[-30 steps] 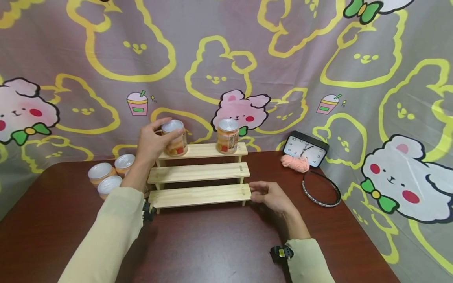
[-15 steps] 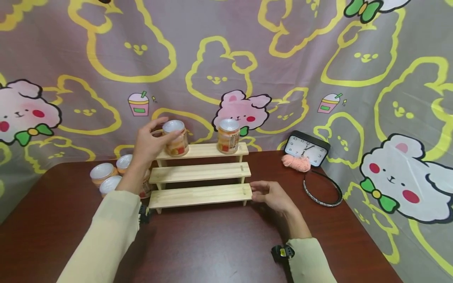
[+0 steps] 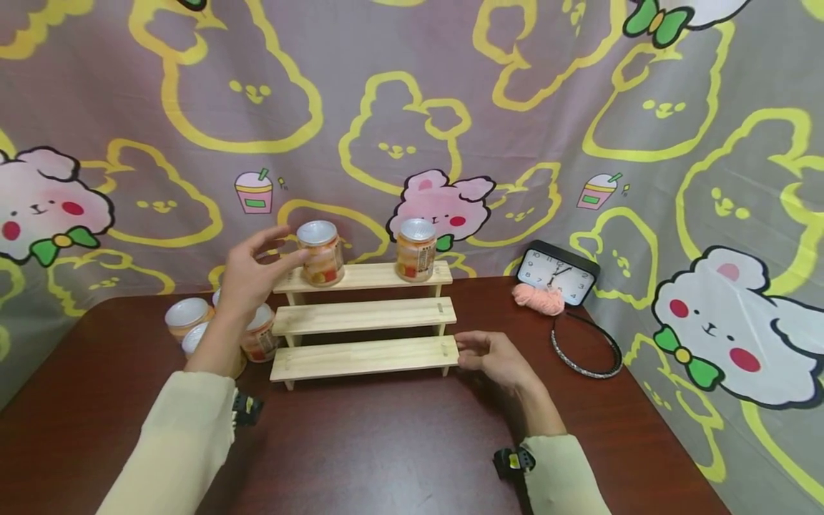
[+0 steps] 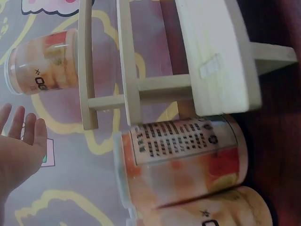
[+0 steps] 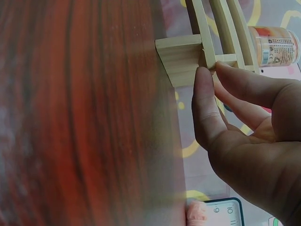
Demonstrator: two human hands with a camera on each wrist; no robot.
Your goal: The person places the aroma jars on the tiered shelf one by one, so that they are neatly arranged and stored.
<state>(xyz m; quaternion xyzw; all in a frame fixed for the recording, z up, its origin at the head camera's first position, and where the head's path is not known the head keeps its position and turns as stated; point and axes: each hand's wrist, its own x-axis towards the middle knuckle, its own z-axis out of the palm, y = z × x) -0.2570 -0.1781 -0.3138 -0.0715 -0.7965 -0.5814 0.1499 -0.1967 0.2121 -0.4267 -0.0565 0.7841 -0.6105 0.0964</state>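
Observation:
A three-step wooden shelf (image 3: pixel 363 357) stands on the table. On its top step are two orange-labelled cans with pale tops, the left can (image 3: pixel 322 259) and the right can (image 3: pixel 415 254). My left hand (image 3: pixel 247 275) is just left of the left can, fingers spread and nothing in them; the left wrist view shows a gap between the fingers (image 4: pixel 29 129) and that can (image 4: pixel 47 63). With thumb and fingertips, my right hand (image 3: pixel 496 361) holds the right end of the bottom step. In the right wrist view the fingertips meet at that board's corner.
Several more cans (image 3: pixel 188 315) stand on the table left of the shelf, partly behind my left forearm. To the right are a black-framed clock (image 3: pixel 558 272), a pink yarn bundle (image 3: pixel 539 299) and a headband (image 3: pixel 595 372). A patterned curtain (image 3: pixel 515 143) hangs behind.
My left hand has let go of the left can and drawn back to the left, leaving the can on the top step. My right hand stays at the shelf's end.

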